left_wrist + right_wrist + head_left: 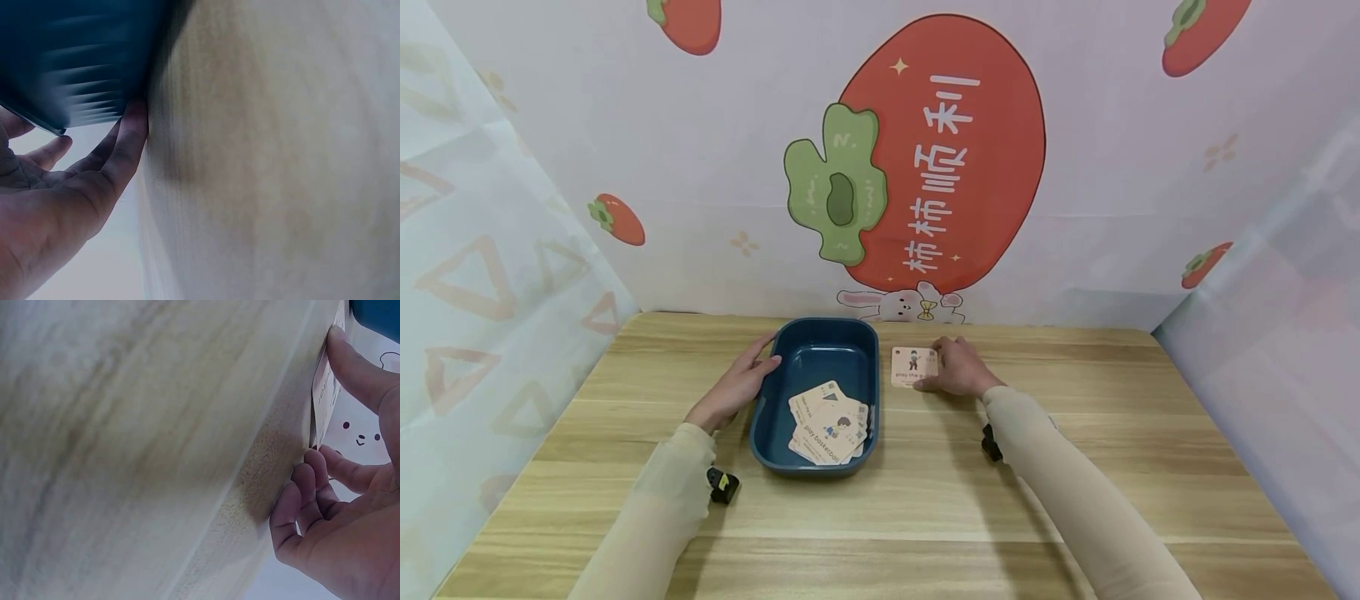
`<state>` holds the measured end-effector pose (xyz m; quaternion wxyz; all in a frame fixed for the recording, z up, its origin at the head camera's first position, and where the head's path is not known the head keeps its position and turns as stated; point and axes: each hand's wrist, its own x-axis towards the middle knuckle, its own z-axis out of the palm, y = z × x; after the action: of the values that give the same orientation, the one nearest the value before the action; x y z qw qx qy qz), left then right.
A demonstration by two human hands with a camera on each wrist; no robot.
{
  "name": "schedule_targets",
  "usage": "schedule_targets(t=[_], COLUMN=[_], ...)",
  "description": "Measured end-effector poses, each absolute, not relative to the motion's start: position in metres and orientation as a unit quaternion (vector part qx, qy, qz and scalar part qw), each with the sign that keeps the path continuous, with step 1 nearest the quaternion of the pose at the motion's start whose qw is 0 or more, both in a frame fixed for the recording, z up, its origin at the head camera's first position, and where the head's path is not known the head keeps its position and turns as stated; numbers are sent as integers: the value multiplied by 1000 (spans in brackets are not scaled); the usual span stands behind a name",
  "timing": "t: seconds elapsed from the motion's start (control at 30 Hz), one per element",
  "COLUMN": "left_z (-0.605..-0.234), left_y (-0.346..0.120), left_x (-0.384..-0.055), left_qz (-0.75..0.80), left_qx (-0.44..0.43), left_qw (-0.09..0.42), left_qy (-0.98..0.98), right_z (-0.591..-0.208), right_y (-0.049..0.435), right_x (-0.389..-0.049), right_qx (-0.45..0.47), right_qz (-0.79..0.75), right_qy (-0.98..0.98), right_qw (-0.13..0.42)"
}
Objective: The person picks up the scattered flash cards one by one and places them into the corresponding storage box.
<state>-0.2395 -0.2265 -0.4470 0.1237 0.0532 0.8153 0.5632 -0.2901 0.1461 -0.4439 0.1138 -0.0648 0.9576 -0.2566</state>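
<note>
A dark blue plastic tray [814, 333] sits on the table with several cards inside; the top card [835, 429] reads "play basketball". My left hand [741, 385] holds the tray's left side, thumb over the rim and fingers along the outer wall. In the left wrist view, fingertips [134, 115] touch the tray's ribbed wall [81, 75] close to the tabletop. Right of the tray, my right hand [958, 367] pinches a pale card [913, 363] with a printed figure. Thumb and forefinger grip that card [324, 394] by its edges in the right wrist view; its far part is hidden.
The wood-grain table [940, 517] ends at a back wall sheet [1097, 208] printed with persimmons and a rabbit. Patterned sheets also stand along the left and right sides. A black wrist device [722, 485] shows beneath the left sleeve.
</note>
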Motion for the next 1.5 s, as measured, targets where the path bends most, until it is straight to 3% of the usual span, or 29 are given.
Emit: schedule_targets(t=[0.6, 1.5], left_z=[-445, -444], left_y=[-226, -226], left_x=[-239, -239], left_qz=[565, 564], left_qx=[58, 53], left_qw=[124, 126], left_qy=[813, 814], right_z=[-443, -429], right_y=[152, 166], right_x=[-281, -260], right_qx=[-54, -128], right_qz=[-289, -315], right_qy=[952, 940], right_qw=[91, 14])
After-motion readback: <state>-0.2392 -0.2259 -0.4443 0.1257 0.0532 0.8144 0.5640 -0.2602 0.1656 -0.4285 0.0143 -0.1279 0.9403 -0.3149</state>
